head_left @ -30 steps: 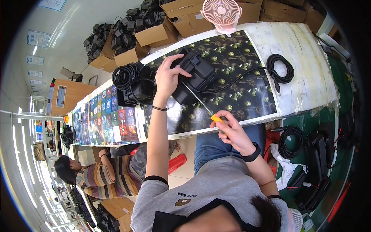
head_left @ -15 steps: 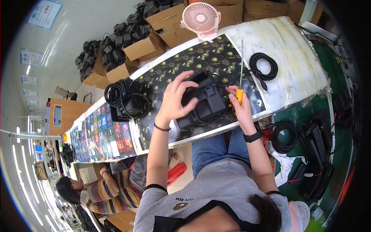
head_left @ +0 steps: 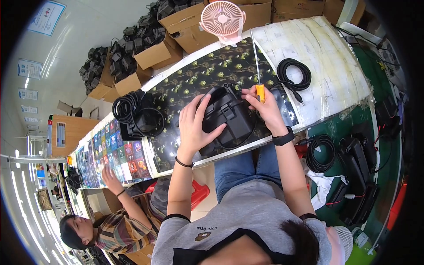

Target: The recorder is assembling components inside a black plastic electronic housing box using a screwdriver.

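A black plastic case [head_left: 237,120] with a latch on its near side sits on the dark patterned mat [head_left: 185,81] before me. My left hand [head_left: 194,123] grips its left side, fingers over the far part and thumb along the near face. Holding a screwdriver [head_left: 259,90] by its yellow handle, my right hand [head_left: 265,108] is at the case's right edge. The screwdriver's long shaft points away from me. My right thumb and index finger come together close to the case's far right corner; whether they pinch anything small is unclear. A thin black cable curves around the case's near side.
Left of the case lies another black unit with a coiled cable [head_left: 128,108]. A cable coil [head_left: 293,75] rests on the right, and a pink fan [head_left: 222,20] stands behind. Cardboard boxes [head_left: 154,53] line the far side. A co-worker [head_left: 119,225] sits at left.
My left hand has settled onto the case, which has turned slightly. My right hand and screwdriver have moved left and away from me, nearer the case. The co-worker's hand has reached over the table.
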`<move>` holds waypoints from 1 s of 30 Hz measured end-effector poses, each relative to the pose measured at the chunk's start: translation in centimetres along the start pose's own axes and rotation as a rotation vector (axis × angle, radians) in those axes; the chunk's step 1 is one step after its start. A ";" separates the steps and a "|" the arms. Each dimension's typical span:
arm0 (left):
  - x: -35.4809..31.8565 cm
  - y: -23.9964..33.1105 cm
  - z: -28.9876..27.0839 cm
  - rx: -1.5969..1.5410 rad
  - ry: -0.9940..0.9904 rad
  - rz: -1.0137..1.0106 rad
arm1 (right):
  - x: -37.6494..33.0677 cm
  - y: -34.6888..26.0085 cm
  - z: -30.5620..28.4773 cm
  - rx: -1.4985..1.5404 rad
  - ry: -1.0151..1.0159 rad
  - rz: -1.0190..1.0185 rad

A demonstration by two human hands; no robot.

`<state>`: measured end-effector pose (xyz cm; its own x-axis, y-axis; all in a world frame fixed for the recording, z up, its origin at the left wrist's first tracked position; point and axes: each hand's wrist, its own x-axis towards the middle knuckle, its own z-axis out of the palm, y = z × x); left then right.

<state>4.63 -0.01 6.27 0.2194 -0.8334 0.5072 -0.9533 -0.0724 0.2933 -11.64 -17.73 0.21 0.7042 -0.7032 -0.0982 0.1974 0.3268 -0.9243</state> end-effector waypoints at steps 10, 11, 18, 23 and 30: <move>-1.5 1.8 -0.5 0.005 0.120 0.107 | 0.1 0.1 0.0 -0.013 -0.031 -0.151; -1.6 2.0 -0.5 0.006 0.123 0.104 | -0.1 0.1 0.2 -0.015 -0.035 -0.150; -1.7 3.9 0.2 0.116 0.095 0.036 | 0.4 -0.4 0.8 -0.036 0.084 -0.147; -0.6 1.8 0.0 0.234 0.082 -0.281 | 1.5 -1.8 -4.4 -0.811 0.285 -0.352; -3.2 -2.2 -2.0 0.363 0.161 -0.516 | 0.7 -2.0 -9.3 -1.372 0.541 -0.275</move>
<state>6.47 3.86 5.62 0.6695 -0.5515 0.4976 -0.7204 -0.6454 0.2539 -17.90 -24.71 -1.42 0.3611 -0.8849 0.2942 -0.7132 -0.4653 -0.5242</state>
